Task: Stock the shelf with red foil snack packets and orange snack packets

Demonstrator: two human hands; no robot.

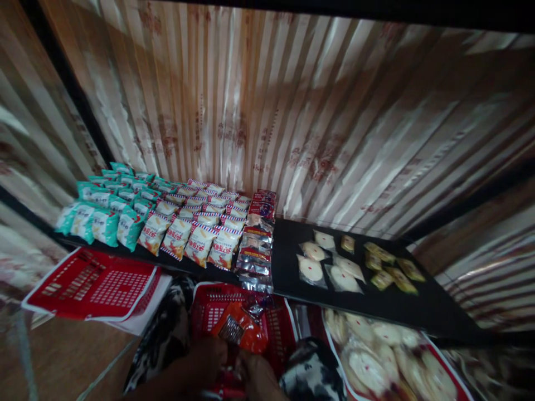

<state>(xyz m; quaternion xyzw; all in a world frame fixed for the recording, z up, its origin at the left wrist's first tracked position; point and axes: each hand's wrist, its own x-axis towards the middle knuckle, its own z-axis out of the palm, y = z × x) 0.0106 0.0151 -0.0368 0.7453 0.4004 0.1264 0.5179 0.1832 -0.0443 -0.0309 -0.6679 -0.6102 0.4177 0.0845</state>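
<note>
My left hand [204, 359] and my right hand [259, 374] are close together at the bottom middle, over the near side of a red basket [288, 328]. Both look closed, with fingers curled in; dimness and blur hide what is between them. Just beyond my hands, an orange packet [251, 336] lies in the basket. A small shiny packet [258, 306] is behind it, near the basket's far side. My knees, in black-and-white patterned cloth, flank the basket.
A black shelf [288, 273] bears teal snack bags [104, 225], white-and-orange snack bags [200, 245], silver-and-red packets [254, 250], wrapped round white cakes [311, 269] and small yellow-green packets [382, 280]. An upturned-looking red basket [96, 284] lies left; a basket of wrapped cakes [370, 367] stands right.
</note>
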